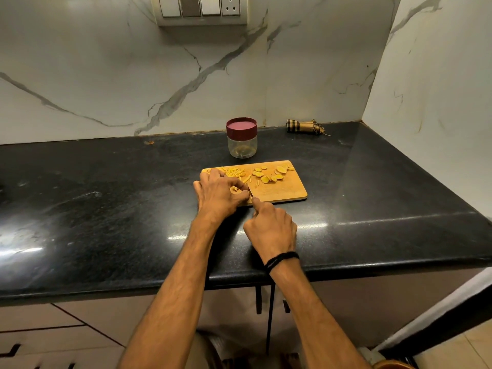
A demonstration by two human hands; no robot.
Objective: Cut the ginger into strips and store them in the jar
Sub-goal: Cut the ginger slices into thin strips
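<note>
A wooden cutting board (282, 191) lies on the black counter. Yellow ginger strips (237, 173) are piled at its back left, and round ginger slices (269, 174) lie at its back middle and right. My left hand (219, 194) pinches a ginger piece at the board's front left corner. My right hand (270, 226) grips a knife; only a short bit of blade (250, 192) shows beside my left fingers. Behind the board stands a clear jar (241, 141) with a dark red lid on it.
A rolled checked cloth (304, 127) lies at the back right against the marble wall. The counter's front edge (372, 270) runs just under my wrists. A switch panel (202, 9) is mounted on the wall above.
</note>
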